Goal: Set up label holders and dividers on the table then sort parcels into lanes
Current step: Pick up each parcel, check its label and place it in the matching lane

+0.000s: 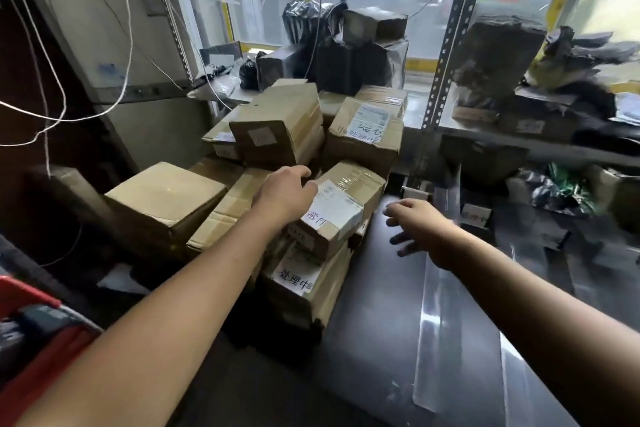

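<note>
Head view: the left hand [285,192] curls its fingers over the far left edge of the top box [346,208]. The box lies tilted on the pile [277,135] at the table's [374,305] left, and the grip looks meant to lift it off. The right hand [420,229] hovers just right of it, fingers spread and empty, probably to take the other side. A clear divider [433,340] at near right marks a lane.

dark table [374,305] | cardboard parcels [301,302] stacked left | clear dividers [434,340] right
</note>
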A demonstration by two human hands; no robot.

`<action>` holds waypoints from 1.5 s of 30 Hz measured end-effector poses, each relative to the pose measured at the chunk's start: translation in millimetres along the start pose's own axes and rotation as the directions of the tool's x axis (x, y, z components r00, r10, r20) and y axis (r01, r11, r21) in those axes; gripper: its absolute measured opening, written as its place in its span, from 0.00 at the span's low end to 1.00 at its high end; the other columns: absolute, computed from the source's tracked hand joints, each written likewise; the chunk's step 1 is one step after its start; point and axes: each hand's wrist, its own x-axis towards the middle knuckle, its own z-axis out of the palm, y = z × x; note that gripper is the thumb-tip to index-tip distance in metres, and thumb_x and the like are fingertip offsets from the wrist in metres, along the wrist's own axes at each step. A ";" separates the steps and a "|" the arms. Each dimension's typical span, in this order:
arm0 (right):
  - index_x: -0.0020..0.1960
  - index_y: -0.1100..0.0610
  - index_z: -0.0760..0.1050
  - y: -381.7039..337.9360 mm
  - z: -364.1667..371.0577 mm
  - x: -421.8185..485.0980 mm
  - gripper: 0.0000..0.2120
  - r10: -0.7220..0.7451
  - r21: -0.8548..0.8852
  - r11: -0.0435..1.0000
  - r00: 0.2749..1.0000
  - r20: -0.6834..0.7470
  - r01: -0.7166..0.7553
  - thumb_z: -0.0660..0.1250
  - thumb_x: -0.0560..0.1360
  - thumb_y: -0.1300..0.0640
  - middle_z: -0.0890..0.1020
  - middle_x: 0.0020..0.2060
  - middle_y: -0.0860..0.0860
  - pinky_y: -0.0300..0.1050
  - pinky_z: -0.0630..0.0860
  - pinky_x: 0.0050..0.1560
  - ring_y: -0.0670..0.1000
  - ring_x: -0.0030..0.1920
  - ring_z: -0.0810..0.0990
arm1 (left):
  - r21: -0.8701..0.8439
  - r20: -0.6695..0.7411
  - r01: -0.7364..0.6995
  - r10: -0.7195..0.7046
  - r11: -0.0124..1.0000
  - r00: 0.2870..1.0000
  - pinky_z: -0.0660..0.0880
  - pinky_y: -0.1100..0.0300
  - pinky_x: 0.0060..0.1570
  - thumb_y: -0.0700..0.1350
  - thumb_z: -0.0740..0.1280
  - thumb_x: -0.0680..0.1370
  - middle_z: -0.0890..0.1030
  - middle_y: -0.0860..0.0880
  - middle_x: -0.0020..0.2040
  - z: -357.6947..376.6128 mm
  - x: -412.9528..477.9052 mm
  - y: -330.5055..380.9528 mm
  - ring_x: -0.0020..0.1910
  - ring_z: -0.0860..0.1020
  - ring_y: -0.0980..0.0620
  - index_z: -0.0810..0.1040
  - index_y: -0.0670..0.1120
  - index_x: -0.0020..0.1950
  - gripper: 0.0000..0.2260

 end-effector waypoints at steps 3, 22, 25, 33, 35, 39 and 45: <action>0.64 0.58 0.73 -7.3 27.5 2.9 0.15 0.086 0.161 0.983 0.995 0.049 -0.093 0.60 0.82 0.51 0.79 0.55 0.57 0.50 0.80 0.40 0.57 0.43 0.80 | -0.164 0.105 0.037 -0.020 0.986 0.994 0.72 0.55 0.58 0.53 0.60 0.82 0.79 0.48 0.64 3.7 12.8 -8.6 0.64 0.76 0.45 0.76 0.47 0.69 0.18; 0.57 0.50 0.80 -11.0 35.2 -19.5 0.15 0.083 0.408 0.912 0.992 -0.099 -0.036 0.57 0.82 0.45 0.85 0.51 0.55 0.50 0.83 0.41 0.60 0.50 0.85 | -0.720 0.501 0.395 0.034 0.570 0.865 0.82 0.48 0.43 0.56 0.57 0.84 0.86 0.44 0.49 2.4 -4.4 -13.7 0.49 0.84 0.42 0.79 0.48 0.61 0.17; 0.61 0.54 0.78 -20.3 25.1 -20.7 0.17 -0.032 0.452 0.882 0.974 -0.226 0.134 0.56 0.83 0.46 0.85 0.50 0.55 0.48 0.80 0.34 0.58 0.46 0.85 | -0.831 0.469 0.368 0.173 0.417 0.866 0.82 0.45 0.48 0.58 0.54 0.84 0.85 0.45 0.54 -5.9 -7.3 -7.9 0.51 0.84 0.44 0.80 0.49 0.62 0.19; 0.57 0.54 0.80 -46.3 -11.1 -36.5 0.20 -0.152 0.504 0.818 0.950 -0.274 0.276 0.53 0.84 0.44 0.85 0.46 0.56 0.44 0.73 0.35 0.54 0.40 0.80 | -0.924 0.333 0.255 0.271 0.283 0.903 0.75 0.40 0.62 0.59 0.55 0.83 0.83 0.44 0.58 -23.1 -5.9 20.6 0.62 0.79 0.40 0.81 0.50 0.62 0.20; 0.55 0.53 0.80 -47.6 -19.3 -40.0 0.20 -0.156 0.502 0.815 0.944 -0.289 0.289 0.53 0.84 0.44 0.85 0.47 0.56 0.42 0.75 0.32 0.52 0.37 0.81 | -0.927 0.328 0.246 0.291 0.283 0.899 0.74 0.38 0.62 0.59 0.56 0.83 0.83 0.43 0.59 -23.4 -6.2 28.3 0.62 0.79 0.39 0.82 0.50 0.60 0.20; 0.53 0.52 0.81 -42.7 -34.7 -45.1 0.20 -0.145 0.503 0.813 0.938 -0.314 0.294 0.53 0.84 0.44 0.86 0.41 0.51 0.44 0.75 0.35 0.49 0.35 0.81 | -0.918 0.336 0.235 0.313 0.319 0.888 0.75 0.39 0.61 0.58 0.55 0.84 0.84 0.44 0.56 -18.9 -7.8 46.3 0.60 0.79 0.41 0.84 0.52 0.57 0.19; 0.56 0.53 0.81 -26.3 -65.7 -49.7 0.20 -0.119 0.496 0.816 0.926 -0.359 0.297 0.53 0.84 0.45 0.86 0.49 0.58 0.48 0.75 0.41 0.55 0.41 0.81 | -0.884 0.372 0.217 0.342 0.414 0.863 0.77 0.41 0.57 0.55 0.55 0.85 0.85 0.46 0.56 -2.1 -5.9 85.8 0.59 0.80 0.42 0.80 0.50 0.62 0.18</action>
